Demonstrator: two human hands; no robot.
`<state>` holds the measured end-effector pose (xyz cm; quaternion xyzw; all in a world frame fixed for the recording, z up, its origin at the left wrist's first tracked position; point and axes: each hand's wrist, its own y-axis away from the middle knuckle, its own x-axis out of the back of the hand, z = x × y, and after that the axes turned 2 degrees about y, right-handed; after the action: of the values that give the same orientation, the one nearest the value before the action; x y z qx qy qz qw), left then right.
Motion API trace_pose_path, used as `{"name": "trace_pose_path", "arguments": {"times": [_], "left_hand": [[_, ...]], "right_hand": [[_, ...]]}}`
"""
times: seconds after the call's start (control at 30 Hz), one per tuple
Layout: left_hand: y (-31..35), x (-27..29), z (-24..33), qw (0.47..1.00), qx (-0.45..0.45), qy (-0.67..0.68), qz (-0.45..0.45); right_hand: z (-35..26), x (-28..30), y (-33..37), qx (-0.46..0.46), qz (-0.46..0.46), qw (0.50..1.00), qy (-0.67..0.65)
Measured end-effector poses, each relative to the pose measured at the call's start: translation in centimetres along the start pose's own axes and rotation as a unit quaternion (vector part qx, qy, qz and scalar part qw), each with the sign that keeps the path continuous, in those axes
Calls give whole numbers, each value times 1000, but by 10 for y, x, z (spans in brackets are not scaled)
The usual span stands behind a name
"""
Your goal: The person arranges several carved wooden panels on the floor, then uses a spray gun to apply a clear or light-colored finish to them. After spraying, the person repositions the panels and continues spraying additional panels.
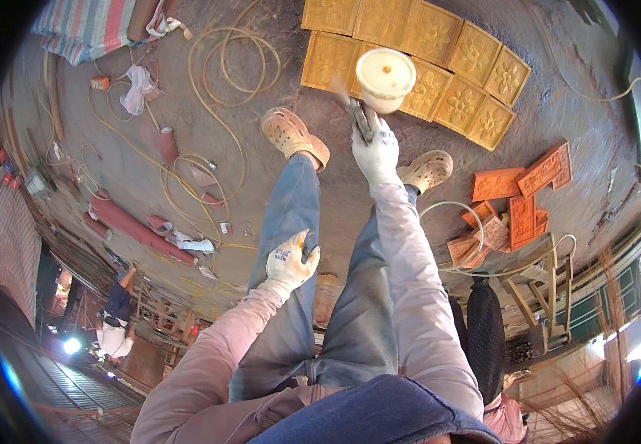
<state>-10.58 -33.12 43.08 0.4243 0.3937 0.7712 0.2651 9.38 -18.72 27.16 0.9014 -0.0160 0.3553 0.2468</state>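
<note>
Head view, right grip (374,150): narrow, the gloved fingers are closed around a spray gun (357,118), which is mostly covered by the hand.
Cup (385,72): white, with a lid, just beyond the right grip.
Yellow panels (474,52): carved with flowers, lying in two rows on the floor (224,159), beyond the right grip and to its right; the cup hides a part of them.
Left grip (288,263): half wide, a gap is between thumb and fingers, over the left leg; I see nothing inside it.
Shoes (294,137): one on each side of the right grip.
Orange panels (521,214): in a loose pile, to the right of the right grip and nearer.
Hose (243,140): in loops on the floor, beyond the left grip.
Red roll (139,231): to the left of the left grip.
</note>
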Motion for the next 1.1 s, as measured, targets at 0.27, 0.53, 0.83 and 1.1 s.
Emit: {"name": "trace_pose_path", "arguments": {"times": [0.27,0.53,0.83,1.1], "left_hand": [[-3,-4,-3,1000,-13,-19,-8],[-3,-3,1,999,-6,-28,-15],[-6,-6,3,998,-11,-53,-33],[-4,-12,2,997,-20,-75,-29]], "right_hand": [[32,39,-36,-38,140,979,-147],[161,138,35,-193,246,944,-108],[238,173,54,-248,319,913,59],[145,153,-17,-187,111,931,-294]]}}
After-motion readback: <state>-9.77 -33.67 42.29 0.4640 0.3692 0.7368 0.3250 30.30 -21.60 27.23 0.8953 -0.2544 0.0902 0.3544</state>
